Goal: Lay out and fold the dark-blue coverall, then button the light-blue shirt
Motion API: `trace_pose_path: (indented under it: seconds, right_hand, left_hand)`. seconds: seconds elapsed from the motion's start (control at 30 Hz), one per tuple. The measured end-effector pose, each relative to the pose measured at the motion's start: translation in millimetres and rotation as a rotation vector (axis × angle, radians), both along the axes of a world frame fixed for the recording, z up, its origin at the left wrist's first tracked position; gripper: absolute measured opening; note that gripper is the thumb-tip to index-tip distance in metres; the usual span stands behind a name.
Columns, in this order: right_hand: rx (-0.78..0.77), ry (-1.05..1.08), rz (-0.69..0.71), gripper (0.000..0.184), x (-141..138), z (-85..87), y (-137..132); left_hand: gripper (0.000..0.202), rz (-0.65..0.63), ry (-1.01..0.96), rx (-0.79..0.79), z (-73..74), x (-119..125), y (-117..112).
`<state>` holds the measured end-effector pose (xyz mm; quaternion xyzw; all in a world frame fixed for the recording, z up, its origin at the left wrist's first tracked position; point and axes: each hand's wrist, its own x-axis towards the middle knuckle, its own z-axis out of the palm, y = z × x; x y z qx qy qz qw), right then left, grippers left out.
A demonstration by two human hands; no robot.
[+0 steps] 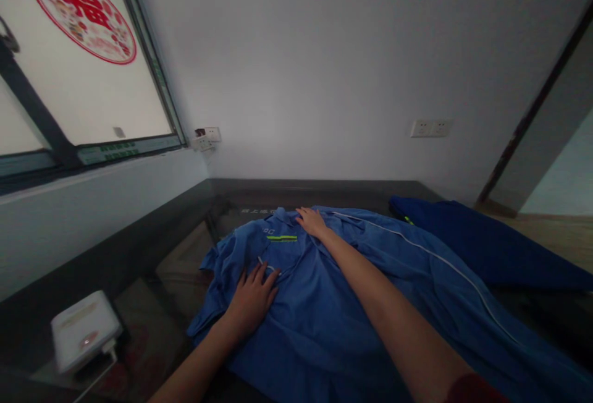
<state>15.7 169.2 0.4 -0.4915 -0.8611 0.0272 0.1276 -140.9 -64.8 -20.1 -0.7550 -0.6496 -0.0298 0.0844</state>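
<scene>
A blue work jacket [319,304] lies spread over the dark glass table, with a yellow-green stripe and pale lettering on its chest and white piping running down towards the right. My left hand [253,295] rests on its front, fingers spread beside a small white-edged pocket line. Farther up, near the collar, my right hand [311,222] lies on the cloth with its fingers stretched out. Neither hand has visibly gathered any fabric. The jacket's lower part runs out of view at the bottom and right.
A darker blue folded garment [482,242] lies at the right. On the left stands a white box-shaped device [86,329] with a cable plugged in. The table [185,254] meets the wall at the back, where sockets [430,128] are fixed; a window [83,81] is at the left.
</scene>
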Motion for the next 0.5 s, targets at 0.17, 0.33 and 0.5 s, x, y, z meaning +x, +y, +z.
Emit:
trace_pose_path:
  seconds: [0.17,0.33,0.5]
  right_hand:
    - [-0.053,-0.093,0.050,0.037,-8,-14.1,-15]
    - [-0.068,-0.149,0.048,0.039,2,-15.9,-31]
    - [-0.096,-0.164,0.028,0.048,1,-9.7,-27]
  left_hand:
    - [0.036,-0.022,-0.052,0.010,16.0,1,-6]
    - [0.036,-0.026,-0.121,-0.020,26.7,1,-6]
    - [0.041,-0.045,-0.157,-0.036,23.9,2,-2]
